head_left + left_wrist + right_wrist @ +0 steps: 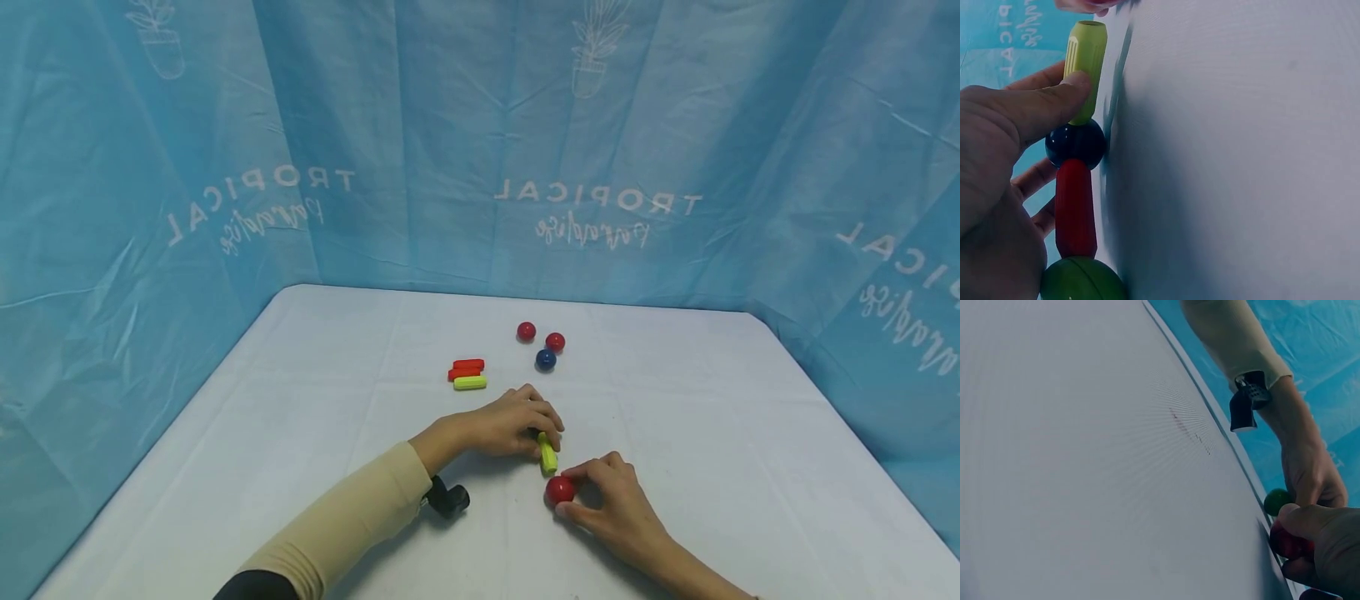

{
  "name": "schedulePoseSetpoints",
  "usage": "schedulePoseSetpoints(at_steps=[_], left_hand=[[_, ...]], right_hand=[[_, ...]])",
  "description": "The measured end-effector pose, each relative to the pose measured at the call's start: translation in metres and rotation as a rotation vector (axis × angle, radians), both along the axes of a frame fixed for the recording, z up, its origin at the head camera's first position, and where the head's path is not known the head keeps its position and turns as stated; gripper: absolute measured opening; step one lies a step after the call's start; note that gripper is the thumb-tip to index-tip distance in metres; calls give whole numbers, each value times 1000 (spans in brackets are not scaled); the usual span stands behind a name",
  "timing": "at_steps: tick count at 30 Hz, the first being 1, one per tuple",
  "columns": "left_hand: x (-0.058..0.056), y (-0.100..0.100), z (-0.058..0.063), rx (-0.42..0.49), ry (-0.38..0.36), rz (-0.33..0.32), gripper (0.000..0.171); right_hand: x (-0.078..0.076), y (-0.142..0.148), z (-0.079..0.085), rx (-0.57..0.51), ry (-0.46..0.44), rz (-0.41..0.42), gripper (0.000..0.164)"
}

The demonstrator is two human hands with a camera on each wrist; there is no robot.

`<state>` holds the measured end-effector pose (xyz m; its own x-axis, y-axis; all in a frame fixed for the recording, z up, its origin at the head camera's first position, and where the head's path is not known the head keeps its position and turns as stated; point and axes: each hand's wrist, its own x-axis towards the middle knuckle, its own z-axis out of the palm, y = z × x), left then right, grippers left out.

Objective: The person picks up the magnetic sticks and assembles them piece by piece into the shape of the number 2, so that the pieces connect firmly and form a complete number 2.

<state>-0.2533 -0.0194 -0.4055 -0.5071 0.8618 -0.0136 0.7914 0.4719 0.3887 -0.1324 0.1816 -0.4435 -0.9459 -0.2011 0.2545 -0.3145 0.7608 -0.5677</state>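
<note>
My left hand (516, 423) pinches a yellow-green rod (549, 457) between thumb and fingers, low over the white table. In the left wrist view that rod meets a dark blue ball (1075, 144), followed in line by a red rod (1075, 209) and a green ball (1083, 279); the hand covers most of this chain in the head view. Just nearer the front, my right hand (618, 504) holds a red ball (559, 490) between thumb and fingertips. The ball is close to the free end of the yellow-green rod; whether they touch I cannot tell.
Farther back on the white table (360, 333) lie two red balls, one of them a red ball (527, 332) at the rear, and a blue ball (546, 360). Left of them are two red rods (468, 364) beside a yellow-green rod (469, 383). A blue curtain (450, 150) surrounds the table.
</note>
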Motion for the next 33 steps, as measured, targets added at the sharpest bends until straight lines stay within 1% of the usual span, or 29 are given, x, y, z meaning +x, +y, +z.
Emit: schedulePoseSetpoints(at_steps=[4,7,11,19,23,27,33], left_hand=[[1,0,1,-6,-9,7,24],[2,0,2,-8,-10,8,24],[1,0,1,-6,-4,2,24],[-1,-2,-1,3,6,-16,26],[-1,-2,-1,17,-16,-34,27],[0,-1,-1,25,-34,-34,27],[2,0,0,23,-20,-29,28]], right_hand=[[-1,-3,-2,-4,59,-11,39],[-4,-5,-5,-4,122,-13,39],[-8,-8,-6,10,162,-12,40],[-11,-13,-7,-2,143,-7,39],[-12,-16,-6,10,165,0,40],[-13,-17,-7,27,183,-2,41],[-13,-16,-5,35,152,-16,41]])
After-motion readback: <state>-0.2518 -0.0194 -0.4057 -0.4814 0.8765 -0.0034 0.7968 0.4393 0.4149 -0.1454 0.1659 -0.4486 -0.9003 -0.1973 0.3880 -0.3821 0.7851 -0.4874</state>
